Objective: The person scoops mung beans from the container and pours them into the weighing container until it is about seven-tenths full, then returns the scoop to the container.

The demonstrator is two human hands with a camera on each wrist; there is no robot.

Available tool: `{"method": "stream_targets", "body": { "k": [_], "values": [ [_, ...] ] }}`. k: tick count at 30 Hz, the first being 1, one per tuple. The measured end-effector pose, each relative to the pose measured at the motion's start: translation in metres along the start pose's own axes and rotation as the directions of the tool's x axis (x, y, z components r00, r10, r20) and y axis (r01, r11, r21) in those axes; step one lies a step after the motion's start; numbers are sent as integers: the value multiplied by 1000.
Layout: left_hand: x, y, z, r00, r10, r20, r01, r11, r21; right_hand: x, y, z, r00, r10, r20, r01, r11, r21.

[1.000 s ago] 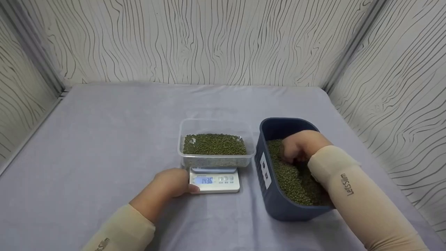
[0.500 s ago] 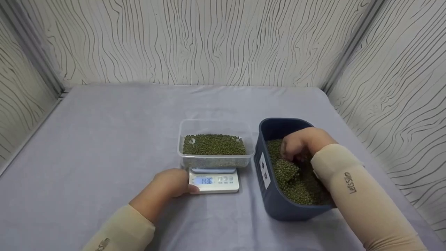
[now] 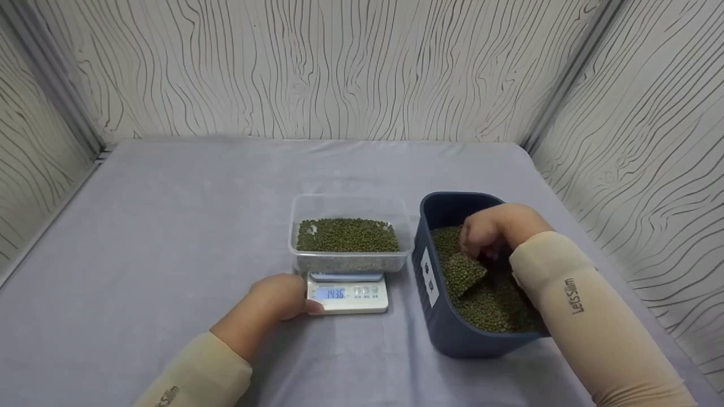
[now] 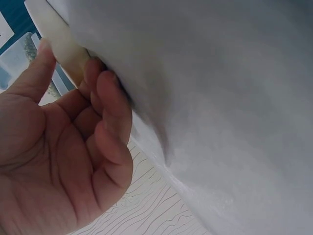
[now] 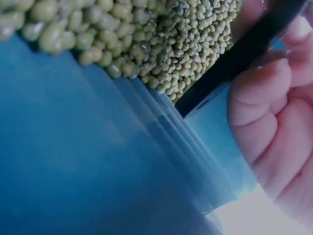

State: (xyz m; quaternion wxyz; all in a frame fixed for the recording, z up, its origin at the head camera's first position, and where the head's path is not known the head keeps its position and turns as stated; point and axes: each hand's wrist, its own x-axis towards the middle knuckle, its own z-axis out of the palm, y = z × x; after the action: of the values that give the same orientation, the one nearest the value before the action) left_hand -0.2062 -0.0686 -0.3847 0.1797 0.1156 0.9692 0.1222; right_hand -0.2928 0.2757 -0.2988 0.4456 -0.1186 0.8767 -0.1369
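A white digital kitchen scale (image 3: 362,305) reads 143.6 on its lit display. On it stands a clear plastic container (image 3: 352,262) partly filled with green mung beans (image 3: 348,236). My left hand (image 3: 280,297) holds the scale's left end, thumb at the near corner and curled fingers along the side; the left wrist view shows its palm. To the right, my right hand (image 3: 485,233) reaches into a dark blue bin (image 3: 464,345) of mung beans. It grips the black handle (image 5: 230,68) of a scoop, whose heaped load of beans (image 3: 465,272) rises above the rest.
A white label (image 3: 430,277) is stuck on the bin's left wall, close beside the container. A pale lilac cloth (image 3: 169,226) covers the table. Wood-grain patterned panels (image 3: 317,68) enclose the back and sides.
My right hand has lifted slightly and shifted right inside the bin, and the heaped scoop has come up out of the surrounding beans. The left hand, scale and reading stay the same.
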Motion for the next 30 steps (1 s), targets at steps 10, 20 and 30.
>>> {"method": "stream_targets", "body": {
  "k": [10,20,30],
  "values": [
    [-1,0,0,1000,16,-17,-16,1000,-12,-4,-3,-3,1000,16,-22,-16,1000,-11],
    [0,0,-2,1000,-11,21,12,1000,-9,-18,-5,-13,999,14,-33,-13,999,38],
    [-1,-1,-1,1000,18,0,-18,1000,-20,-33,-9,-26,999,-8,-35,9,1000,24]
  ]
}}
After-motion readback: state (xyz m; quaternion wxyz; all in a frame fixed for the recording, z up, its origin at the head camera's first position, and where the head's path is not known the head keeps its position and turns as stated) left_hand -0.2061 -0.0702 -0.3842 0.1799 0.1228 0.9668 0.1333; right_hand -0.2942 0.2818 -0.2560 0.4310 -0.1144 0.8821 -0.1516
